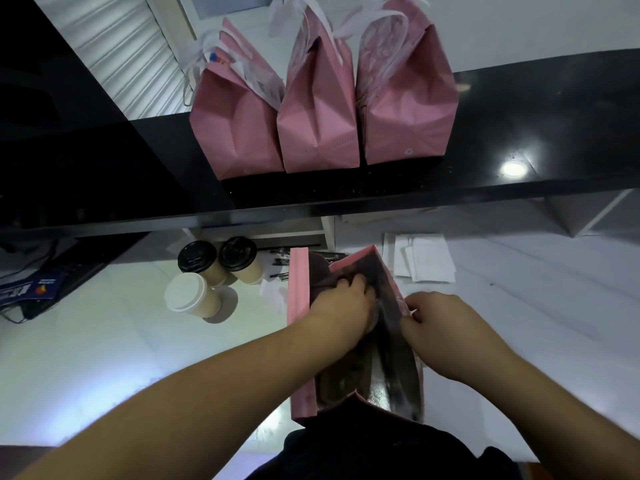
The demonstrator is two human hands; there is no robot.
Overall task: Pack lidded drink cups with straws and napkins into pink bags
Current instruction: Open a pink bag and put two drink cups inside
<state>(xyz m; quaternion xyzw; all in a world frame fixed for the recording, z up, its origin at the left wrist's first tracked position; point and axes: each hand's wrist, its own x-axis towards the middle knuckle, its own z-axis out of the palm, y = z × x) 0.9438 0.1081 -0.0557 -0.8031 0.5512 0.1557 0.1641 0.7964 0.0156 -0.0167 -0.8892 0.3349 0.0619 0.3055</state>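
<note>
Right hand (446, 327): grip pinches the near rim of the open bag (298, 306), evidently to hold the mouth wide. Left hand (341, 303): reaches down inside the bag, fingers curled; whether the grip closes on anything, I cannot tell, the dark lining hides it. The bag stands upright on the white surface (104, 341), close to the person, for easy loading. Three lidded cups (204, 278) wait just left of it, unpacked. Dark straws (280, 268) lie behind the bag; napkins (426, 259) sit beyond to the right. Three packed bags (318, 116) stand on the black shelf (519, 133), likely finished.
</note>
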